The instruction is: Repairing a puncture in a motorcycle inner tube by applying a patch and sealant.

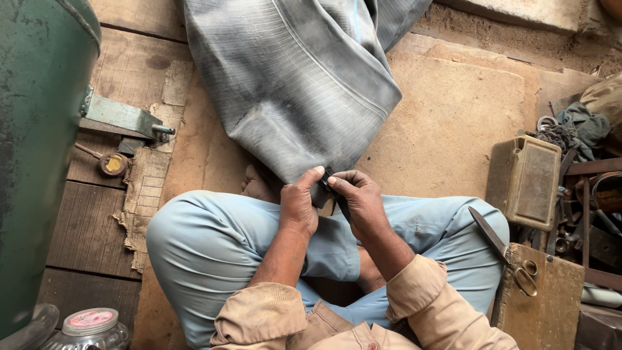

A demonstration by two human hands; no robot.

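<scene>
At the bottom left edge we see a clear glass jar with a round lid; on the lid sits a round pink and white label, its print too small for us to make out. Against the dark wooden floor boards on the left lies a torn, flattened piece of brown cardboard packaging, ragged at its edges. At the right stands a tan, boxy rectangular metal tin, worn and dusty, among scattered tools

both hands pinching grey inner tube
</scene>
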